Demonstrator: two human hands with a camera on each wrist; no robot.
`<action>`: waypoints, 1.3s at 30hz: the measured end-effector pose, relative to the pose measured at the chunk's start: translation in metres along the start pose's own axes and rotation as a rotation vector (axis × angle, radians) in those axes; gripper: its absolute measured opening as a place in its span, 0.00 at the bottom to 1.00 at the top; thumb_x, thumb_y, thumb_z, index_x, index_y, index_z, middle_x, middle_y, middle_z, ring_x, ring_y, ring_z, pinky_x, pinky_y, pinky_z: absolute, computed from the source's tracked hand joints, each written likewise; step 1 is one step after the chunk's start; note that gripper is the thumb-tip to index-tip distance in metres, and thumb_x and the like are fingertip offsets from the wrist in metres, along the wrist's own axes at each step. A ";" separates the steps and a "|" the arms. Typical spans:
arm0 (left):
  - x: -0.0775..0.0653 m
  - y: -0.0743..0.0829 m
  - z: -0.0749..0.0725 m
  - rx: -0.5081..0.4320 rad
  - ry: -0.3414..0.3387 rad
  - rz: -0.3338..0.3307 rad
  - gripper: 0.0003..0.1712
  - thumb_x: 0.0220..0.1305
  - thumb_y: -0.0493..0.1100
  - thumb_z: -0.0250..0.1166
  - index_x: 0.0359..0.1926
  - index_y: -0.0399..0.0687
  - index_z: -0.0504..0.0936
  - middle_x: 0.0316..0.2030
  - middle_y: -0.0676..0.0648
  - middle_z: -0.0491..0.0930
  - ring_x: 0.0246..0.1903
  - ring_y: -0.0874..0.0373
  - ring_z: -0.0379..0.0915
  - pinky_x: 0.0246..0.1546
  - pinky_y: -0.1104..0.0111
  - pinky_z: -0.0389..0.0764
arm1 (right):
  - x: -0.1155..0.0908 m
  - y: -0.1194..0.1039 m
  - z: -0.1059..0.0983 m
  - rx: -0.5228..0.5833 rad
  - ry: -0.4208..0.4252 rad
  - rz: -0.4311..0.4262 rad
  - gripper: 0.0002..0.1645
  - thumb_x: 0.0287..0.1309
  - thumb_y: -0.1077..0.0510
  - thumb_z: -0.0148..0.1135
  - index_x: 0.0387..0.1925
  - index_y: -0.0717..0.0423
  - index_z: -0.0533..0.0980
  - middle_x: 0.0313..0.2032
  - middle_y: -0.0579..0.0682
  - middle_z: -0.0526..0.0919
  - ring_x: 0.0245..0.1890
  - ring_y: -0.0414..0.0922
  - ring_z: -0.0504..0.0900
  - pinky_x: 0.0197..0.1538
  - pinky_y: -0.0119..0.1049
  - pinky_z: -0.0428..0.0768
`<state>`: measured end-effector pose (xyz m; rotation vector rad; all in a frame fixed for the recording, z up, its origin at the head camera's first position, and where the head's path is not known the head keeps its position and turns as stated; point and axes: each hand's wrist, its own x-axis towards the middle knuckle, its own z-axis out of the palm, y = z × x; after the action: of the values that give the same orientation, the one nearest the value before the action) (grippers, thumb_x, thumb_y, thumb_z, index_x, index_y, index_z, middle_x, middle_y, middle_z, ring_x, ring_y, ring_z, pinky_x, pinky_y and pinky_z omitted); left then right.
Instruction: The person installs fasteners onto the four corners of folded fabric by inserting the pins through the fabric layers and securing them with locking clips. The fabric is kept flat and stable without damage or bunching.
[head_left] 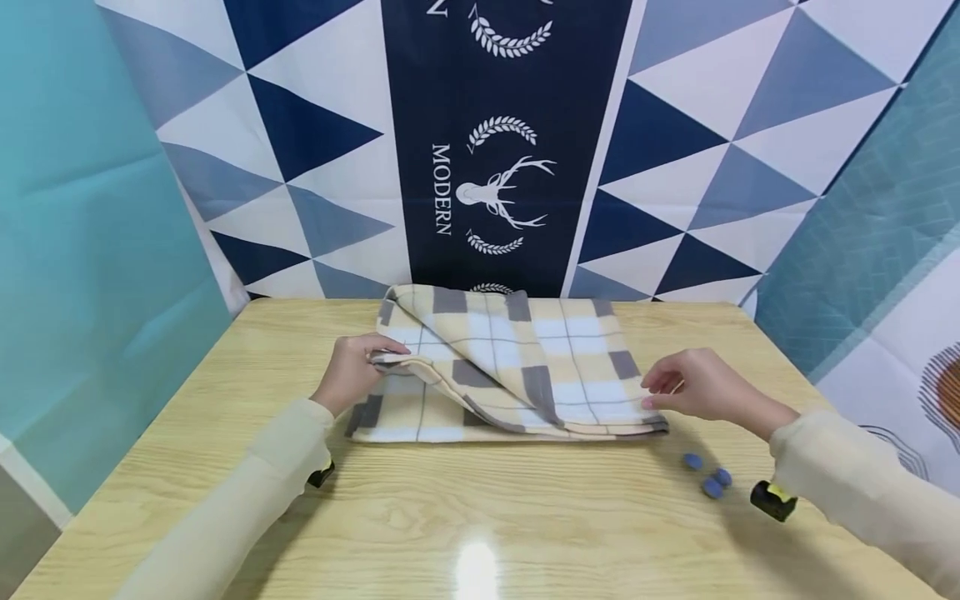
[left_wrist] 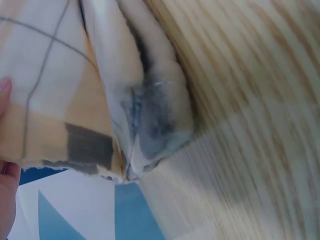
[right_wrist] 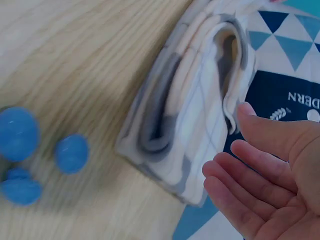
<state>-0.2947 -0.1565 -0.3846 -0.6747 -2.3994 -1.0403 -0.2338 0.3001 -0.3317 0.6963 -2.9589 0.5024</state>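
Note:
A checked fleece blanket (head_left: 487, 367) in cream, white and grey lies folded in layers on the table. My left hand (head_left: 358, 367) pinches the edge of its upper layer at the left side, and that layer is lifted into a slanting fold. In the left wrist view, fingers (left_wrist: 7, 195) and a thumb tip show at the left border beside the raised blanket layer (left_wrist: 55, 100). My right hand (head_left: 693, 385) hovers by the blanket's right end, holding nothing. The right wrist view shows its fingers loosely bent and apart, close to the layered folds (right_wrist: 175, 100).
Three small blue rounded pieces (head_left: 712, 487) lie on the wooden table (head_left: 420, 517), right of the blanket and below my right hand. Behind the table hangs a patterned cloth (head_left: 322, 125) with triangles and a deer head. A teal sheet (head_left: 90, 250) covers the left side.

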 end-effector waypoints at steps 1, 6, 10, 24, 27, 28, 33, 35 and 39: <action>-0.001 0.000 -0.002 0.003 -0.007 -0.006 0.19 0.48 0.20 0.64 0.34 0.44 0.88 0.37 0.42 0.88 0.40 0.47 0.84 0.43 0.57 0.84 | -0.002 0.002 0.000 -0.008 -0.005 0.003 0.14 0.45 0.54 0.75 0.32 0.58 0.84 0.28 0.46 0.87 0.26 0.31 0.80 0.31 0.24 0.80; -0.003 0.000 -0.007 -0.004 -0.074 0.006 0.24 0.47 0.15 0.57 0.34 0.43 0.88 0.39 0.41 0.87 0.43 0.46 0.83 0.44 0.57 0.84 | -0.017 0.009 0.003 -0.022 -0.037 -0.016 0.10 0.43 0.55 0.76 0.28 0.54 0.83 0.24 0.40 0.84 0.24 0.27 0.76 0.29 0.25 0.78; -0.005 0.001 -0.009 0.012 -0.156 0.048 0.23 0.45 0.14 0.58 0.33 0.43 0.87 0.38 0.41 0.87 0.43 0.47 0.83 0.43 0.60 0.84 | -0.029 0.016 0.010 -0.035 -0.076 -0.065 0.09 0.40 0.56 0.77 0.23 0.51 0.82 0.20 0.37 0.82 0.21 0.25 0.72 0.25 0.25 0.75; -0.010 0.001 -0.015 0.045 -0.198 0.104 0.22 0.44 0.16 0.63 0.35 0.44 0.87 0.38 0.43 0.87 0.43 0.47 0.83 0.44 0.61 0.84 | -0.050 0.029 0.035 0.080 -0.157 -0.084 0.14 0.29 0.67 0.78 0.22 0.54 0.80 0.20 0.41 0.82 0.21 0.25 0.73 0.23 0.25 0.75; -0.012 -0.002 -0.014 0.039 -0.207 0.102 0.22 0.45 0.17 0.63 0.36 0.44 0.86 0.39 0.43 0.87 0.45 0.48 0.83 0.45 0.61 0.84 | -0.045 0.023 0.037 0.095 -0.157 -0.104 0.13 0.31 0.67 0.76 0.22 0.52 0.81 0.20 0.40 0.82 0.21 0.24 0.73 0.23 0.25 0.75; -0.012 -0.003 -0.014 0.036 -0.208 0.103 0.21 0.46 0.18 0.64 0.36 0.44 0.86 0.39 0.44 0.87 0.44 0.48 0.83 0.45 0.61 0.84 | -0.042 0.020 0.037 0.102 -0.151 -0.107 0.12 0.32 0.66 0.76 0.22 0.52 0.81 0.20 0.39 0.82 0.21 0.24 0.72 0.23 0.25 0.74; -0.010 -0.008 -0.017 0.014 -0.246 0.089 0.19 0.47 0.21 0.67 0.37 0.46 0.86 0.39 0.45 0.87 0.43 0.49 0.83 0.44 0.62 0.84 | -0.019 -0.008 0.031 0.130 -0.077 -0.084 0.08 0.40 0.60 0.76 0.25 0.53 0.83 0.22 0.39 0.84 0.23 0.24 0.74 0.26 0.24 0.77; -0.008 -0.008 -0.019 0.009 -0.269 0.080 0.20 0.47 0.21 0.67 0.37 0.46 0.86 0.38 0.45 0.87 0.42 0.50 0.83 0.43 0.62 0.84 | -0.009 -0.020 0.027 0.150 -0.050 -0.061 0.08 0.42 0.60 0.75 0.29 0.55 0.84 0.23 0.41 0.85 0.24 0.25 0.76 0.28 0.25 0.79; -0.007 -0.006 -0.021 -0.001 -0.294 0.060 0.21 0.46 0.19 0.65 0.37 0.47 0.86 0.39 0.45 0.87 0.43 0.50 0.82 0.44 0.62 0.83 | 0.011 -0.039 0.023 0.191 -0.032 -0.051 0.12 0.45 0.60 0.74 0.35 0.58 0.85 0.27 0.45 0.87 0.26 0.27 0.79 0.31 0.25 0.81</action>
<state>-0.2885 -0.1779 -0.3794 -0.9515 -2.6059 -0.9744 -0.2259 0.2554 -0.3410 0.8010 -2.9402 0.7851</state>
